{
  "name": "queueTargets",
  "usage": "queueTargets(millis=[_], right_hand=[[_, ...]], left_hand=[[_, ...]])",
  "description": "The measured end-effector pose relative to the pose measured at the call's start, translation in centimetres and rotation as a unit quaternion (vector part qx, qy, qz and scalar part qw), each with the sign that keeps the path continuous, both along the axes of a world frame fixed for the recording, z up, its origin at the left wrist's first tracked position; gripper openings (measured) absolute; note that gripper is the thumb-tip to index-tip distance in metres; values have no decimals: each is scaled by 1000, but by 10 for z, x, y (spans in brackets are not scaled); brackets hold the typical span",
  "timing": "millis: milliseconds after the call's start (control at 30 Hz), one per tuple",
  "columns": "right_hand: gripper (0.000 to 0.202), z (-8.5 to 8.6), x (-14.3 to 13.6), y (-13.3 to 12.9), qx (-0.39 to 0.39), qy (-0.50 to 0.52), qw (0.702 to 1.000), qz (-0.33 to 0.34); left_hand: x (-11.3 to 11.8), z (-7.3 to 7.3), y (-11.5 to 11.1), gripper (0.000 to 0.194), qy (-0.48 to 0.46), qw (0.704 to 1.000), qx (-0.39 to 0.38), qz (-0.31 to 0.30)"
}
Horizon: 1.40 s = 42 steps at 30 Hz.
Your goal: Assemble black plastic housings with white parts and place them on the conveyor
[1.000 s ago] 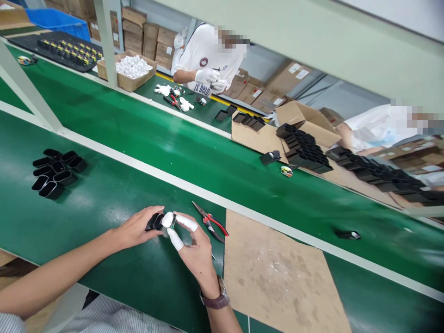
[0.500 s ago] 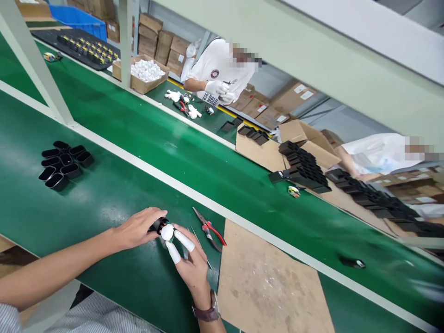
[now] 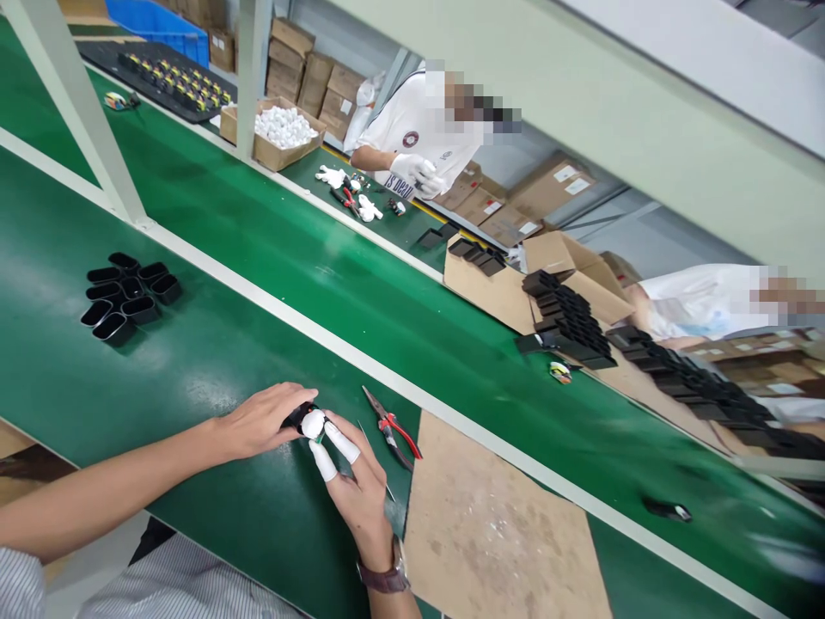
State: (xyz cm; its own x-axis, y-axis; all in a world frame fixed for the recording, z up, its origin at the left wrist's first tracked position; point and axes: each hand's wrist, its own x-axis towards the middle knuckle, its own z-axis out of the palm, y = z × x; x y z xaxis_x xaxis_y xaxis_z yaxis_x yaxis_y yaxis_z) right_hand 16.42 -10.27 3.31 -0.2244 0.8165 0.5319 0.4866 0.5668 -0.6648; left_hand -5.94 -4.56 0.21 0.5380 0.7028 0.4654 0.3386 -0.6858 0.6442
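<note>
Working over green bench (image 3: 258,361) beside cardboard sheet (image 3: 503,533): left hand (image 3: 267,419) and right hand (image 3: 357,490) close together, red-handled pliers (image 3: 389,422) lying near the right, left clamped on black case (image 3: 295,419), right pinching white-topped part (image 3: 313,424) at the case's end, exact fit hard to tell.

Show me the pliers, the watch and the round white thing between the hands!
Pliers (image 3: 388,422), head view: near the pivot.
Watch (image 3: 382,579), head view: brown strap.
Round white thing (image 3: 313,424), head view: its middle.
</note>
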Motion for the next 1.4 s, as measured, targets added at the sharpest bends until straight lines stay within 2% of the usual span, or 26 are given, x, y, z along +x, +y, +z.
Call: queueTargets(millis=[300,600,900,1400], right_hand=[[57,8,-1,3,-3,-16,1000,3],[63,15,-3,6,17,-15,1000,5],[62,7,1,8,12,-17,1000,22],[63,10,2,6,31,-97,995,16]], left_hand=[[0,1,0,50,27,999,-11,21],[0,-1,1,55,16,999,-13,30],[1,-2,0,56,19,999,-15,27],[3,-1,-1,55,19,1000,-12,19]])
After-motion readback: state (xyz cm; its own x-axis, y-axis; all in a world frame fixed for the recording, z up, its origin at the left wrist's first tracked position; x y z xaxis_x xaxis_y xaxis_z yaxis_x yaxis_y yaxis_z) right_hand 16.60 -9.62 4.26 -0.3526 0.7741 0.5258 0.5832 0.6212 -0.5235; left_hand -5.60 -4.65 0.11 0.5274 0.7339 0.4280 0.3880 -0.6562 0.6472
